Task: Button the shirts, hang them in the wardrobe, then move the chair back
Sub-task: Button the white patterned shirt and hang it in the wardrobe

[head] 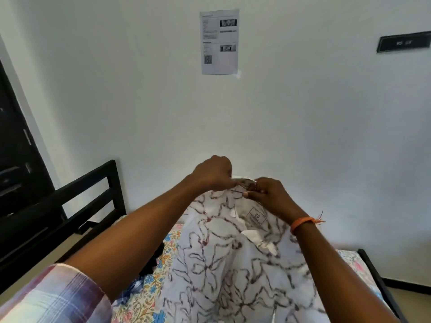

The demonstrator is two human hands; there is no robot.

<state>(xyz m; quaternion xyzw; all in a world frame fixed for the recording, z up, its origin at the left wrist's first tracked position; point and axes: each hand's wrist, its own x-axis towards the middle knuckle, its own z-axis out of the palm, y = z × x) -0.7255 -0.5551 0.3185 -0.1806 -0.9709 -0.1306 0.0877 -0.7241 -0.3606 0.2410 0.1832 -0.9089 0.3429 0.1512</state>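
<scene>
- The left hand (213, 172) and the right hand (268, 194) meet at the top edge of a white printed shirt (233, 264), each pinching fabric at the collar (245, 183); the fingertips nearly touch across a small fold of cloth.
- Judged from that position, the top button is being worked. The button and its hole are hidden behind the fingers, so it cannot be told whether it is through.
- The shirt is lifted at the collar only. Its body drapes down toward the camera over a bed with a floral sheet (149, 292), and the woven neck label (256, 215) shows on the inner side.
- Risk: with the cloth hanging and the grip this small, the button could slip back out of the hole, or the edges could shift and be joined out of line, leaving the front crooked on a hanger.
- Risk: the loose lower part could slide off the mattress edge if the collar is pulled higher.
- An orange thread band (303, 223) circles the right wrist; its loose ends hang near the collar and could snag.
- Dark clothing (154, 257) lies on the sheet just left of the shirt, possibly another garment awaiting its turn.
- A black bed frame (93, 190) stands at the left, and a printed notice (219, 41) is stuck to the white wall beyond.
</scene>
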